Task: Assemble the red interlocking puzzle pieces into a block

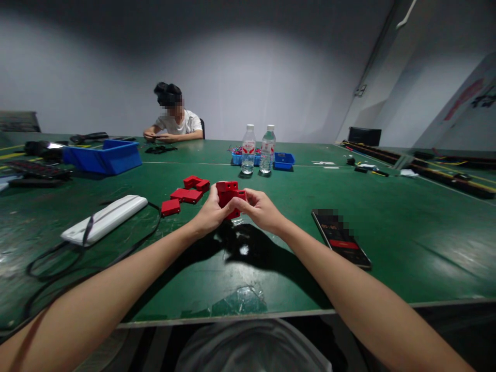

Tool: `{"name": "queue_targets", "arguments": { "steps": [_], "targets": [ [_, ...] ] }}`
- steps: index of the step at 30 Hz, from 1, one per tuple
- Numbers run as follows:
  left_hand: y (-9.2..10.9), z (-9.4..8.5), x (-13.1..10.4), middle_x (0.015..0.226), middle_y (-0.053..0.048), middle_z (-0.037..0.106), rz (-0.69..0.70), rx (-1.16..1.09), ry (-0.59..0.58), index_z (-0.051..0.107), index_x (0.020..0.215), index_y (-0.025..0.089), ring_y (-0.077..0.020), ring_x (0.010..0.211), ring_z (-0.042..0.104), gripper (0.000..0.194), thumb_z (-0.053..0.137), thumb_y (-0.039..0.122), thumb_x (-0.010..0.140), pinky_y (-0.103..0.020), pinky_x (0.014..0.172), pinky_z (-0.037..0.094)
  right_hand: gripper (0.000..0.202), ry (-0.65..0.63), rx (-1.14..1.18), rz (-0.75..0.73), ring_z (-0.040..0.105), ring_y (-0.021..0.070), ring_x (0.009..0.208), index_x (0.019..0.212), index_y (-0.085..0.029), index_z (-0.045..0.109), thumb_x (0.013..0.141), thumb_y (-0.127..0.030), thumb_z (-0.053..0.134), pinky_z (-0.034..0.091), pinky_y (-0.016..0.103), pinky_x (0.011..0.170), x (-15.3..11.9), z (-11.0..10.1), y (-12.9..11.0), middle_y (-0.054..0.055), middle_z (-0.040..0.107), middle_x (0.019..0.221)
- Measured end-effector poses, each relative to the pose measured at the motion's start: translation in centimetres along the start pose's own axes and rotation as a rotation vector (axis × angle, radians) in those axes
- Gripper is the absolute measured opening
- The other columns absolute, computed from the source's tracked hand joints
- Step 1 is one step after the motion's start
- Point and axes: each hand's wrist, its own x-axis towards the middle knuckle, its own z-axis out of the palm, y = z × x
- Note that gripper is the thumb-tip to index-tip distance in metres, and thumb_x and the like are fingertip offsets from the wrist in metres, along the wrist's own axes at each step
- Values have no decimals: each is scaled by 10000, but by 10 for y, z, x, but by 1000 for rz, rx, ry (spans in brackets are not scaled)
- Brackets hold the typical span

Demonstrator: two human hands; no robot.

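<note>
Both hands meet above the green table (287, 289), around a red block piece (227, 194) with small dark holes. My left hand (213, 212) grips its left side, the thumb across the front. On the right side, my right hand (261, 207) holds the same piece, its thumb touching the left one. The fingers behind the piece are hidden. Left of my hands lie several loose red pieces: a notched one (196, 182), a flat one (186, 195) and a smaller block (171, 207).
A white power bank (105, 219) with a black cable lies left, a phone (341, 237) right. Two water bottles (248, 150) stand behind my hands near small blue bins (284, 161). A larger blue bin (104, 156) is back left. Across the table sits a person (178, 121).
</note>
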Motion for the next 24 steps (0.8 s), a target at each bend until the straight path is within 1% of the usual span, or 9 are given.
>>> {"name": "queue_targets", "arguments": {
  "steps": [3, 7, 10, 13, 15, 17, 21, 24],
  "targets": [
    [4, 2, -1, 1092, -115, 625, -30, -25, 15, 397, 1163, 170, -232, 976, 624, 674, 710, 536, 692, -347, 850, 493, 431, -34, 52, -18, 478, 125, 630, 764, -177, 589, 809, -603, 533, 396, 258, 610, 1, 0, 3, -8, 537, 671],
    [4, 3, 0, 1083, -101, 626, -69, -76, 13, 417, 1161, 162, -219, 958, 626, 718, 744, 540, 646, -337, 835, 499, 440, -31, 23, -17, 459, 119, 643, 758, -177, 570, 813, -612, 521, 395, 249, 621, 2, 1, 7, -9, 528, 683],
    [2, 4, 2, 1075, -86, 632, -123, -231, 47, 449, 1131, 169, -187, 914, 636, 641, 713, 547, 687, -305, 805, 508, 469, -12, 16, -27, 422, 108, 624, 722, -180, 527, 846, -625, 447, 377, 239, 612, 2, 4, 10, -16, 491, 674],
    [1, 5, 5, 945, -50, 655, -195, -357, 74, 493, 1058, 166, -152, 788, 644, 562, 664, 581, 720, -270, 719, 517, 491, 6, -49, -35, 411, 107, 624, 679, -183, 491, 867, -627, 396, 362, 236, 617, 0, 7, 10, -22, 467, 656],
    [2, 5, 5, 819, -15, 647, -225, -372, 84, 513, 1019, 162, -134, 705, 633, 543, 661, 589, 717, -248, 660, 511, 490, 25, -122, -34, 426, 112, 644, 668, -182, 492, 872, -618, 397, 361, 237, 629, -1, 8, 7, -17, 480, 661],
    [2, 5, 6, 757, 2, 635, -237, -378, 94, 526, 994, 161, -126, 664, 624, 531, 665, 589, 713, -237, 627, 505, 486, 41, -175, -23, 439, 115, 652, 674, -179, 506, 873, -610, 403, 359, 239, 628, -3, 8, 3, -11, 497, 668],
    [2, 1, 8, 797, -1, 651, -222, -404, 112, 553, 949, 163, -105, 659, 617, 496, 709, 556, 689, -211, 619, 506, 460, 49, -200, 26, 449, 110, 619, 713, -178, 529, 849, -611, 454, 355, 244, 606, -4, 9, 2, -16, 520, 665],
    [-1, -2, 11, 798, 4, 649, -199, -429, 118, 574, 928, 155, -93, 667, 613, 461, 755, 493, 672, -196, 637, 512, 434, 51, -183, 49, 489, 117, 651, 781, -175, 556, 820, -605, 509, 377, 249, 622, -3, 9, 4, -4, 573, 712]
  ]
}}
